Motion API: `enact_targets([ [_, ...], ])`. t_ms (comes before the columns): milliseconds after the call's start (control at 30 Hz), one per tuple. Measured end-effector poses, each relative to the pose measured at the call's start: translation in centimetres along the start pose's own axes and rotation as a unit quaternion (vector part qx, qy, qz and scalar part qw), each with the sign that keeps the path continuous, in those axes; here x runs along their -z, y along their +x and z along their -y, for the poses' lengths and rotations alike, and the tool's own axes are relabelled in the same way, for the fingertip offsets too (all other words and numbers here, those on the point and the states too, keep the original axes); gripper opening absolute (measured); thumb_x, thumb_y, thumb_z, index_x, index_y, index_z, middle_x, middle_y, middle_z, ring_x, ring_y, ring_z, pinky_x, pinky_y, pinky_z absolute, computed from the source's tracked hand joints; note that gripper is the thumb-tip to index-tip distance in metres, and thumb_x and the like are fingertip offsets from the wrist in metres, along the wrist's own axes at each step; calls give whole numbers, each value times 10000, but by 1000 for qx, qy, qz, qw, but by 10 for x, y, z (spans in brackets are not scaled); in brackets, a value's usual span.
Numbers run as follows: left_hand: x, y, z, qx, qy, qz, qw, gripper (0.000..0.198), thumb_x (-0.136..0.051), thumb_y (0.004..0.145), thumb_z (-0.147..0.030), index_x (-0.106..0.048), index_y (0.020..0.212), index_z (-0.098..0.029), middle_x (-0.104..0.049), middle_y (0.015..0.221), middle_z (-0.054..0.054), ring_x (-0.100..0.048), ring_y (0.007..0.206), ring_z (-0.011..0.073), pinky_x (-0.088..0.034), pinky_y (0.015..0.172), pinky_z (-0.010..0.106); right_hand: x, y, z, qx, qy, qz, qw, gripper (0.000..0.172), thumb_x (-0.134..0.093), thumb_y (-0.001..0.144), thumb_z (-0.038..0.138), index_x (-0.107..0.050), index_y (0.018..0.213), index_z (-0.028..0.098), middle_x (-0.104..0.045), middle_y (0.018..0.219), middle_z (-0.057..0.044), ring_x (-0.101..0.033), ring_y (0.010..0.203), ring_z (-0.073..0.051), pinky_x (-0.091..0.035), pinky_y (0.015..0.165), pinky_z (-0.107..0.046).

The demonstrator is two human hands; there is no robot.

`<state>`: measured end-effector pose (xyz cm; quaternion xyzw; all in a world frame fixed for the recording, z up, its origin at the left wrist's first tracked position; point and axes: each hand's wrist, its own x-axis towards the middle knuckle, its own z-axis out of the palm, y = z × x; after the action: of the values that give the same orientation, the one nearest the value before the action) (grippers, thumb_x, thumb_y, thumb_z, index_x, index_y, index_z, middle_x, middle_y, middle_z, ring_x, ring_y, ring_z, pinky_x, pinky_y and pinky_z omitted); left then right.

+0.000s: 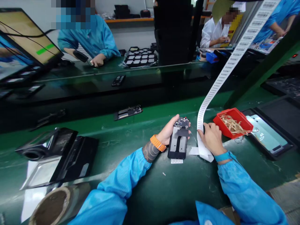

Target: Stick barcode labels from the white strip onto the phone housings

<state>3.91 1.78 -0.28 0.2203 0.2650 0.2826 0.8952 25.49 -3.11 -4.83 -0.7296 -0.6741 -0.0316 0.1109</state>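
Observation:
My left hand [167, 129] is wrapped around an opened phone [178, 143], its circuit board bared at the top and a black strip down its middle. Just beyond the phone's lower end lies a small printed label [176, 161] on the bench. My right hand [212, 137] is closed on a long white strip of barcode labels [217, 84], which hangs from the upper right and curls at its loose end near my wrist. Something dark shows by the fingers of that hand, too small to name.
Right of my right hand sits a red bin [234, 122] of tan scraps, beside a tray with a pale panel [269, 134]. Another opened phone [128, 112] lies ahead on the green bench [145, 134]. Black equipment [61, 153] and a round container [52, 206] stand left. Co-workers sit opposite.

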Motion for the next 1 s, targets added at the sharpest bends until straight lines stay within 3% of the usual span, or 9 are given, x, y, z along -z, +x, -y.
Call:
enact_targets([
  [233, 3, 2, -1, 4, 40, -1, 999, 484, -460, 969, -518, -690, 1058, -102, -725, 826, 140, -714, 716, 234, -579, 692, 356, -10, 8, -14, 67, 159, -100, 980, 181, -544, 949, 272, -686, 964, 159, -632, 1083, -137, -567, 978, -284, -455, 837, -408],
  [333, -2, -2, -1, -8, 84, 1, 996, 457, -579, 915, -490, -684, 1149, -112, -733, 835, 142, -713, 685, 238, -563, 652, 327, 2, 8, -7, 73, 281, -129, 948, 142, -577, 924, 300, -653, 896, 184, -658, 927, -86, -605, 819, -228, -487, 753, -351],
  [467, -14, -9, -1, -15, 104, 34, 994, 529, -697, 849, -441, -649, 1253, -103, -740, 882, 164, -720, 724, 260, -571, 685, 357, 21, 0, 6, 37, 373, -112, 920, 165, -635, 889, 353, -625, 807, 211, -634, 709, -10, -578, 637, -178, -459, 615, -296],
  [633, -19, -7, -1, -19, 106, 40, 993, 599, -722, 846, -397, -573, 1378, -166, -745, 924, 132, -724, 725, 256, -570, 672, 356, 28, -4, 8, 13, 420, -81, 904, 199, -667, 854, 393, -618, 930, 216, -678, 763, -18, -636, 675, -194, -491, 618, -300],
  [833, -17, -5, 2, -33, 112, 72, 991, 587, -719, 833, -377, -578, 1366, -174, -706, 1114, 145, -724, 822, 265, -592, 710, 397, 26, -4, 3, 27, 424, -66, 903, 197, -651, 872, 383, -557, 949, 227, -677, 774, -16, -650, 679, -197, -487, 612, -301],
  [1000, -14, -4, 3, -27, 123, 82, 989, 535, -712, 844, -411, -604, 1324, -202, -710, 1035, 115, -715, 828, 255, -586, 716, 382, 31, -5, 4, 30, 405, -50, 912, 186, -628, 865, 370, -512, 919, 234, -627, 730, 6, -584, 628, -175, -457, 584, -287],
])
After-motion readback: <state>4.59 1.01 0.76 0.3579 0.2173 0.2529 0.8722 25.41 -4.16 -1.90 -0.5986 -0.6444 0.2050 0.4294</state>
